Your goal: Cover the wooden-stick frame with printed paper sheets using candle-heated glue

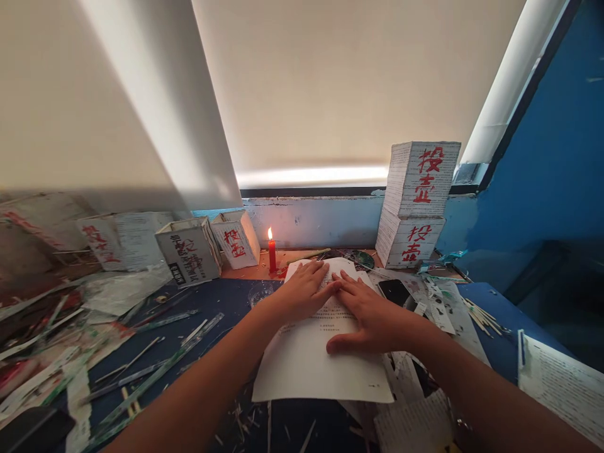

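Observation:
A printed sheet of paper lies on the table before me, its near edge facing me. My left hand rests flat on its upper left part, fingers stretched out. On the upper right part my right hand is spread, with its thumb pointing left across the sheet. The fingertips of both hands come close together near the middle, covering some of the print. Just beyond the paper, to the left, a lit red candle stands upright.
Paper boxes with red characters stand at the back left, and two are stacked at the back right. A dark phone lies right of the sheet. Thin sticks lie farther right. Clear rulers and scraps cover the left side.

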